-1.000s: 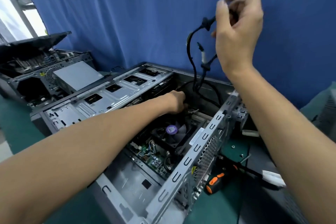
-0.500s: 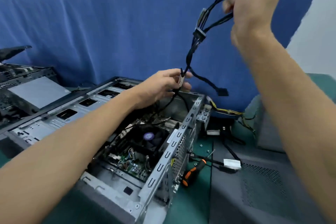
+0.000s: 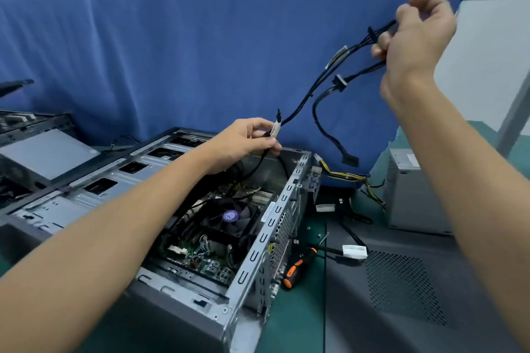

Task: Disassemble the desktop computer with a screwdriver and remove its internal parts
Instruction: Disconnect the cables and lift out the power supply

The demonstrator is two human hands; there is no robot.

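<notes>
Lower and further right than half a second ago, the right grip (image 3: 415, 37) sits in the upper right of the frame. It is curled round the top end of the black cable (image 3: 339, 82), which now slants flatter across the blue cloth (image 3: 172, 51). At centre, the left grip (image 3: 243, 143) pinches the cable's white-tagged lower end just above the open case (image 3: 258, 252). One loose connector dangles between the hands. A fan (image 3: 231, 216) sits inside the case. A screwdriver (image 3: 298, 266) lies on the green counter (image 3: 301, 321), just right of the case.
</notes>
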